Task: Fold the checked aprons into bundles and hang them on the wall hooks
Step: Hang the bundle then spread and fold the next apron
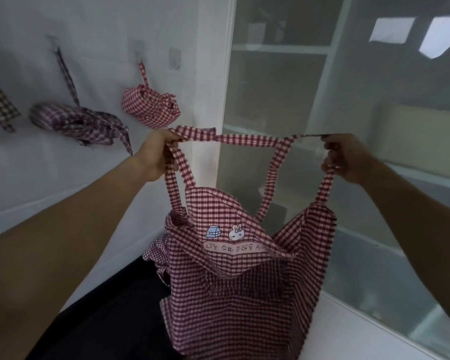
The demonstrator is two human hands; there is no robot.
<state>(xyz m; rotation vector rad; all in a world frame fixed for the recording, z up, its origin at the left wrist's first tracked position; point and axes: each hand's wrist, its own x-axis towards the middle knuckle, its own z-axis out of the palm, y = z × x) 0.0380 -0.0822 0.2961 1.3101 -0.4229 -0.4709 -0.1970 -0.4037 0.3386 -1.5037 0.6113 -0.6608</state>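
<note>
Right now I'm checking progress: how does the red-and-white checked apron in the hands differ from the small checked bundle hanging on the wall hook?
The red-and-white checked apron hangs open and unfolded; the small checked bundle is wrapped compact. The apron is held by its straps in the left hand and right hand; the bundle hangs from a wall hook. Both share the red check.

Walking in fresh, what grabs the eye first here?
The red checked apron held up in the middle, with a bunny patch on its bib: the left hand and right hand grip its straps. Beyond, on the white wall to the left, a tied apron bundle hangs from a hook.
</note>
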